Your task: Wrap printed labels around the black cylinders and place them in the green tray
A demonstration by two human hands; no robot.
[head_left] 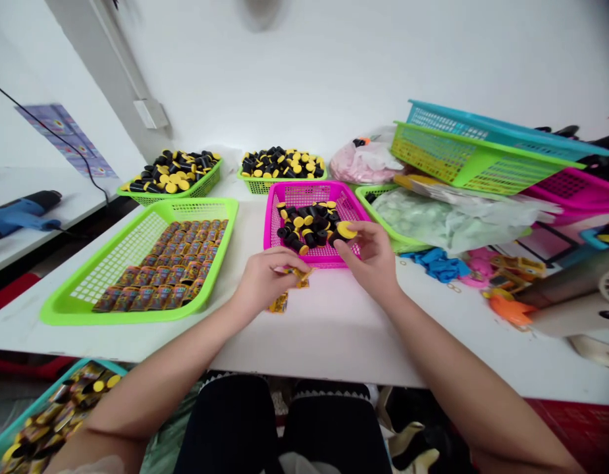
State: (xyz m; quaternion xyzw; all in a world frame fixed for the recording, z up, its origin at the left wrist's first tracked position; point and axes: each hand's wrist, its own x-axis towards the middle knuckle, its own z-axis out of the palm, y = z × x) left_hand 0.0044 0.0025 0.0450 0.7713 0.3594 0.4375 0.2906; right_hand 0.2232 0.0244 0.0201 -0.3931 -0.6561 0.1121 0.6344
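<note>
Between the thumb and fingers of my right hand (370,260) is a small black canister with a yellow cap (344,230), held tilted over the near right side of a pink basket (279,255). Several loose black-and-yellow canisters (309,222) lie in that basket. My left hand (267,280) pinches a printed yellow label sleeve (300,276) just in front of the basket. Another printed label (278,303) lies on the white table under the left hand. To the left, a green basket (62,309) holds rows of canisters wrapped in printed labels (170,270).
Two green baskets of canisters (173,172) (284,163) stand at the back wall. Stacked baskets (482,141) and plastic bags (447,217) crowd the right. A fan (581,296) is at the right edge, a blue heat gun (22,214) far left. Below sits a teal basket (18,421).
</note>
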